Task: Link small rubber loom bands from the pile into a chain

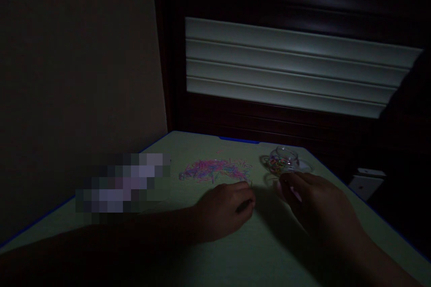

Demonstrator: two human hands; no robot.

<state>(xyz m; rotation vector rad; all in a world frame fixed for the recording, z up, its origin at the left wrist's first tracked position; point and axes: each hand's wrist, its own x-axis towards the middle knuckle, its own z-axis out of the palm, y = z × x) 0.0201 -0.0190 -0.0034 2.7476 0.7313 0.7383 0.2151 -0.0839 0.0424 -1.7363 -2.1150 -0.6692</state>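
A loose pile of thin pink, purple and blue elastic bands [215, 169] lies on the pale table. My left hand [227, 210] is just in front of the pile, closed with its fingers curled; what it pinches, if anything, is too small and dark to name. To the right, my right hand [316, 199] is closed too, thumb and fingers together, its contents hidden. A pinkish thing [295, 192] shows partly under its fingers. Right behind these fingers stands a clear, round jar [283, 161] without a lid on it, containing several multicoloured bands.
The table [262, 251] has a blue edge. On its left is a blurred-out pale object [124, 186]. A wall rises at the left, and a dark wooden panel with light slats [286, 67] stands behind. A white box-like object [366, 184] is beyond the right edge.
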